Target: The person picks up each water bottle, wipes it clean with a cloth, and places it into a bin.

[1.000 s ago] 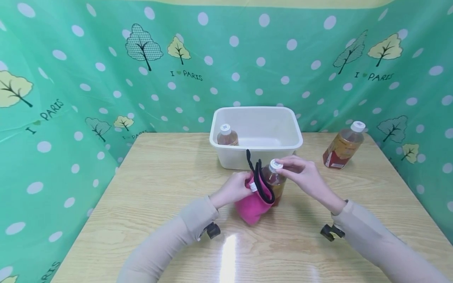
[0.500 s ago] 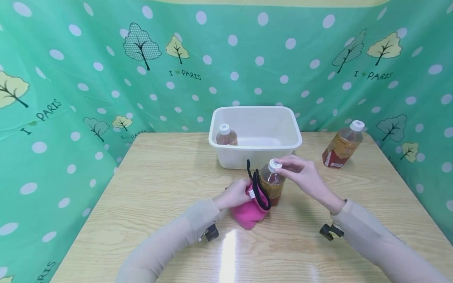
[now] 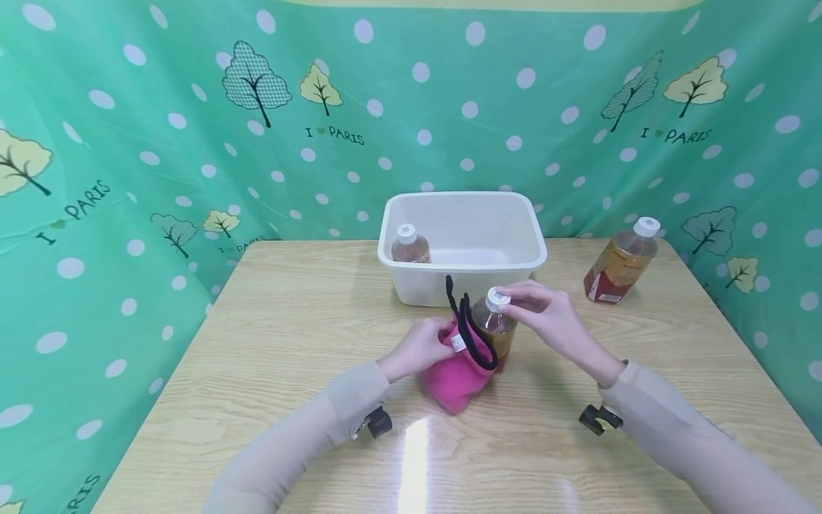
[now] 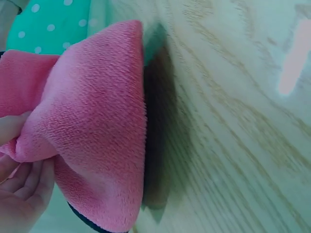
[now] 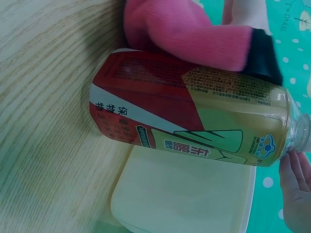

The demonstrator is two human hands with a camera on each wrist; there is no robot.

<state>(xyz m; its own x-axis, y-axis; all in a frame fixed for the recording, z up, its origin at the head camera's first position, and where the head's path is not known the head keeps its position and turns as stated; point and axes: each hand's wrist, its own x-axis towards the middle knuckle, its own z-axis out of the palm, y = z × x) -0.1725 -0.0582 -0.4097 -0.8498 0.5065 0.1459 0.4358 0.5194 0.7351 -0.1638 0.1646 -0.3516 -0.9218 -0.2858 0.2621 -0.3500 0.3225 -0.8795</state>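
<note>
My left hand (image 3: 420,350) pinches a bunched pink fleece cloth (image 3: 454,382) with black edging and a white tag; thumb and fingers grip its fold in the left wrist view (image 4: 97,111). The cloth lies against the left side of an upright drink bottle (image 3: 494,325). By its white cap (image 3: 498,298), my right hand (image 3: 542,314) holds this bottle between thumb and fingers. Its red and gold label (image 5: 194,111) faces the right wrist camera, with the cloth touching its side. The bottle's base stands on the wooden table (image 3: 308,307).
Behind the held bottle stands a white plastic bin (image 3: 462,282) with another capped bottle (image 3: 409,246) in its left end. A third bottle (image 3: 620,260) stands at the table's back right. Green dotted fabric (image 3: 449,93) hangs behind and along the sides.
My left hand and the cloth dip slightly down and away from the bottle, then come back up against it. The right hand stays at the cap.
</note>
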